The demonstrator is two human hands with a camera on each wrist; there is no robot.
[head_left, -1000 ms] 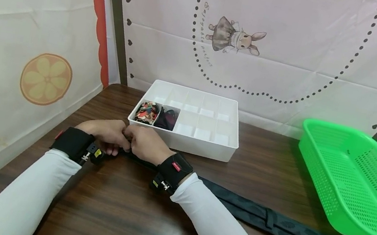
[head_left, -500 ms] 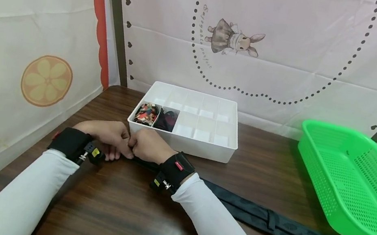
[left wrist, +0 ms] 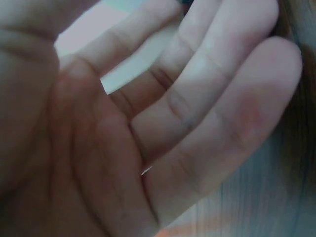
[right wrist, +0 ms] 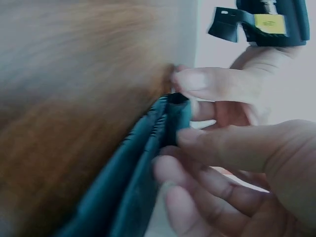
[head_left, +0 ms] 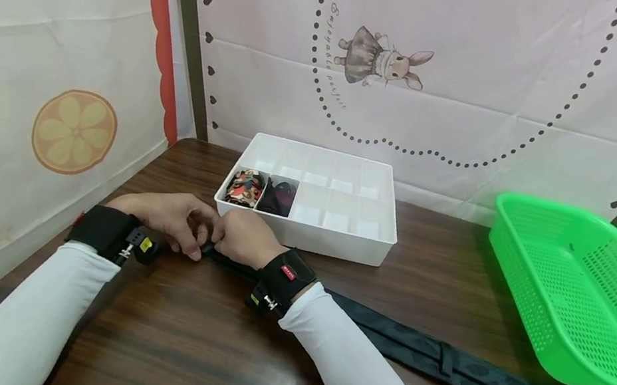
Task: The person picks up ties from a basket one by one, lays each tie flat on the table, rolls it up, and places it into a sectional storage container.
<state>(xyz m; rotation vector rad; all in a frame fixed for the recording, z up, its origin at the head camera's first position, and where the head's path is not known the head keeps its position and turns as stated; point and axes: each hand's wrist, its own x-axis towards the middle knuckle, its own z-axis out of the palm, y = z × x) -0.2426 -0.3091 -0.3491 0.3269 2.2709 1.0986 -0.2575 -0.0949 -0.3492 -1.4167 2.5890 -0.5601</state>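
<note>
Both hands, left [head_left: 173, 221] and right [head_left: 240, 239], pinch the dark necktie's [head_left: 473, 373] narrow end at centre-left; its length trails toward lower right. I judge tight, even turns best, keeping the edges aligned

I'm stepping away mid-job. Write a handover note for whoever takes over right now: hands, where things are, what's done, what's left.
Left hand and right hand: both pinch the narrow end of the dark tie, in front of the white organizer.
The rest of the tie lies flat across the table, running right toward the green basket.
Done: two front-left organizer cells already hold rolled ties.
Left: this tie looks barely rolled, if at all; it probably goes in a free cell.
</note>
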